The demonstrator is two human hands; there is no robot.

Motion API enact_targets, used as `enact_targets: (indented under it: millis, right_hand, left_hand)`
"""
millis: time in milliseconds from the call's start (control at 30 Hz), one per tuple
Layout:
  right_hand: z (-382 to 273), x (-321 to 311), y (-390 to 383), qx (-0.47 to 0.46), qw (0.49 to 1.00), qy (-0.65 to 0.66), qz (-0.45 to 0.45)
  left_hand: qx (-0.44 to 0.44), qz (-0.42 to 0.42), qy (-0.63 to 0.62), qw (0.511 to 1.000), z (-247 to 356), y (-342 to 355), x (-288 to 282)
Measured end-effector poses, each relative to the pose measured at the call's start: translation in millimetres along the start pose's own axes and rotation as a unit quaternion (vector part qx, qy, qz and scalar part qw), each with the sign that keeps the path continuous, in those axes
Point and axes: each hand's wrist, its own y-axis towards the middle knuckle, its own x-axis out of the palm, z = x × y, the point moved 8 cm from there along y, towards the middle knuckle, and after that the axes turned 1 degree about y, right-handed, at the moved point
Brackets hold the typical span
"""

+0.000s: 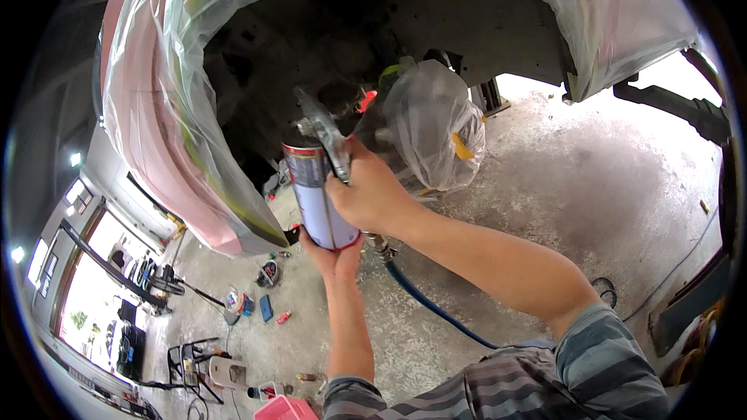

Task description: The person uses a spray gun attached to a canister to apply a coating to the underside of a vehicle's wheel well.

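My right hand (pixel 369 192) is wrapped round the grip of a metal spray gun (pixel 331 136), whose nozzle end points up into a dark wheel arch (pixel 311 39). Below the gun hangs a white and grey cylindrical can (pixel 325 214), tilted slightly. My left hand (pixel 333 253) cups the can's bottom from beneath, fingers closed on it. From under the right hand a blue air hose (pixel 428 307) runs down toward my clothing. Right of the gun, clear plastic covers the wheel hub area (pixel 436 124). Whether the gun is spraying, I cannot tell.
Plastic film (pixel 159 109) masks the pinkish body panel around the arch; more film (pixel 622 15) hangs at the right. Dark lift arms (pixel 669 105) stand at the far right. Lower left on the concrete floor are a blue box (pixel 266 308), a stool (pixel 227 372) and a pink bin (pixel 286 408).
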Motion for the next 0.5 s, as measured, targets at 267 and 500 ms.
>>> enact_targets:
  millis: [267, 500]
  right_hand:
    - [-51.4, -17.3, 10.1, -0.047, 0.999, 0.015, 0.004]
    - [-19.0, -8.9, 19.3, 0.030, 0.999, 0.042, -0.016]
  left_hand:
    - [0.106, -0.086, -0.001, 0.991, 26.3, 2.6, 31.6]
    - [0.147, -0.035, 0.038, 0.988, 24.1, 21.5, -25.4]
